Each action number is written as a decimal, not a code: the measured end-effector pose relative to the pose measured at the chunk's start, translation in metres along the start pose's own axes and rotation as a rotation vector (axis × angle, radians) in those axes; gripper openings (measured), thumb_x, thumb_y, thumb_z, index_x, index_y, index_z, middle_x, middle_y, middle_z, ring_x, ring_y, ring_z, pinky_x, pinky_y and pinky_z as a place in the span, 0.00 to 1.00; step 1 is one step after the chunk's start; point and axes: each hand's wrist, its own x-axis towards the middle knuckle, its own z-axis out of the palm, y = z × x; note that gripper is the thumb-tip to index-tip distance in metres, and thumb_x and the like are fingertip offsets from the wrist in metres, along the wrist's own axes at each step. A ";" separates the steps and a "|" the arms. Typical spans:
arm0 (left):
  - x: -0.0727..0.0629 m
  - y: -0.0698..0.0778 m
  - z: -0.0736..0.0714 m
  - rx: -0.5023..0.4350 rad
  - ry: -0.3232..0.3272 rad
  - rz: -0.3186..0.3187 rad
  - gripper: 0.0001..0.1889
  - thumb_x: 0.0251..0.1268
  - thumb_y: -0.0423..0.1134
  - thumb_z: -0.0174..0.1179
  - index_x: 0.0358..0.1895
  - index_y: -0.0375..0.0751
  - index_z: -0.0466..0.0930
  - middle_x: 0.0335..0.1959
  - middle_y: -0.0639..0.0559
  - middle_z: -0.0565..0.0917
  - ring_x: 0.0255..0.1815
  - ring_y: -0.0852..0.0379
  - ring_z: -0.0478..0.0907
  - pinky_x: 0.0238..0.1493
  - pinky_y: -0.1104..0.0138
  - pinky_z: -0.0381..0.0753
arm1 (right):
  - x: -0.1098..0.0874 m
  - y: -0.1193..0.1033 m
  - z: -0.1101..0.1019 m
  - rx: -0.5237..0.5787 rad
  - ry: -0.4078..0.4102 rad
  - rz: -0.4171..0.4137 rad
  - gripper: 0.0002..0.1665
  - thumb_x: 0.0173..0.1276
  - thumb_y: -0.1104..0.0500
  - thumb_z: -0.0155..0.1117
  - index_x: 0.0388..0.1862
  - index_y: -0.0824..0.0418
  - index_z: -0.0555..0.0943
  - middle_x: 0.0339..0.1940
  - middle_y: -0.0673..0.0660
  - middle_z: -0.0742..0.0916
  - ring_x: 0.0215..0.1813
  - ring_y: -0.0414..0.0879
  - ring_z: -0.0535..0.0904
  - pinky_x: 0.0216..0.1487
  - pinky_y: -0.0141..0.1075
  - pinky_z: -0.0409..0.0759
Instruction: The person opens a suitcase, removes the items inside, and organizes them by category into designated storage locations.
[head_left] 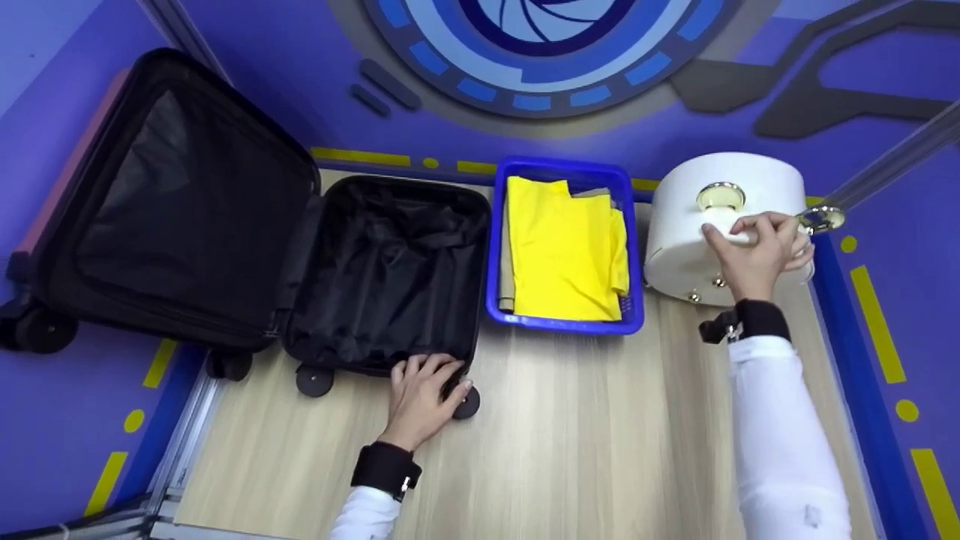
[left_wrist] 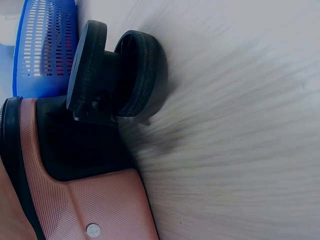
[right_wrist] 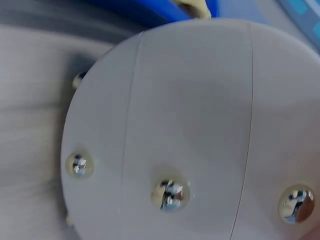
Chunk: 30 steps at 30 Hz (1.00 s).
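Note:
An open suitcase (head_left: 390,300) with black lining stands at the left, its pink shell (left_wrist: 110,200) showing in the left wrist view. My left hand (head_left: 421,397) grips the front rim, fingers bent over it and thumb outside near a black wheel (head_left: 466,401). At the right is a white drum-shaped storage box (head_left: 675,240) with round gold knobs (right_wrist: 171,194) on its seamed front. My right hand (head_left: 759,251) touches its upper front edge, thumb and fingers spread apart, below a round gold-rimmed fitting (head_left: 721,196) on top. The hand partly hides the front.
Between suitcase and box sits a blue plastic basket (head_left: 568,326) with folded yellow cloth (head_left: 562,247) and some beige cloth. The raised suitcase lid (head_left: 202,217) leans at the left wall. A gold ring (head_left: 823,219) sticks out right of the box. Blue panels enclose the wood-grain tabletop (head_left: 570,435).

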 end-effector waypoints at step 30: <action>0.029 0.004 -0.027 0.180 -0.057 -0.006 0.28 0.74 0.60 0.56 0.66 0.45 0.82 0.69 0.45 0.78 0.72 0.42 0.69 0.71 0.41 0.64 | -0.069 0.015 -0.007 -0.202 -0.179 -0.201 0.40 0.73 0.45 0.64 0.79 0.57 0.67 0.86 0.58 0.58 0.86 0.59 0.46 0.79 0.62 0.29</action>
